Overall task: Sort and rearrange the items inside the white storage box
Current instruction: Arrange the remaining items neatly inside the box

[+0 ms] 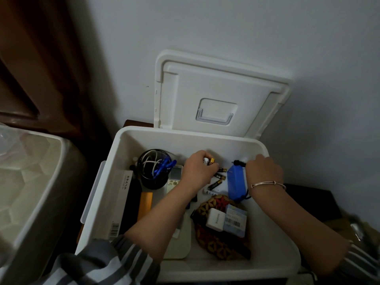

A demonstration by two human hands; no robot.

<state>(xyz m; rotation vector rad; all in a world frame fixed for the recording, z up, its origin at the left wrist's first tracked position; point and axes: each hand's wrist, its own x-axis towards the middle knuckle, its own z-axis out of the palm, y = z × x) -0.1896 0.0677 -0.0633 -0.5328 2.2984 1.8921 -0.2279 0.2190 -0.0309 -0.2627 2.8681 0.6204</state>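
White storage box (pixel 205 134), lid off, standing on a dark table (pixel 304 194); its lid (pixel 216 95) propped upright against the pale grey wall (pixel 267 38) at 12 o'clock; brown wooden panel (pixel 30 58) at 10 o'clock; beige bin (pixel 30 182) at 9 o'clock, beside the box. Contents: black mesh cup (pixel 152 182) with white cables and blue pens at 10 o'clock; remote control (pixel 174 178) just beside it; long white carton (pixel 121 202) along the 9 o'clock wall; loose batteries (pixel 218 177) near the centre; blue pouch (pixel 236 182) at 2 o'clock; patterned bag (pixel 218 243) at 5 o'clock, carrying a white charger (pixel 214 220) and a small labelled box (pixel 235 221). Left hand (pixel 197 169), at 12 o'clock, fingers curled round a battery (pixel 208 161); right hand (pixel 265 171), bracelet (pixel 267 184) at the wrist, pinching the black cord end at the top of the blue pouch.
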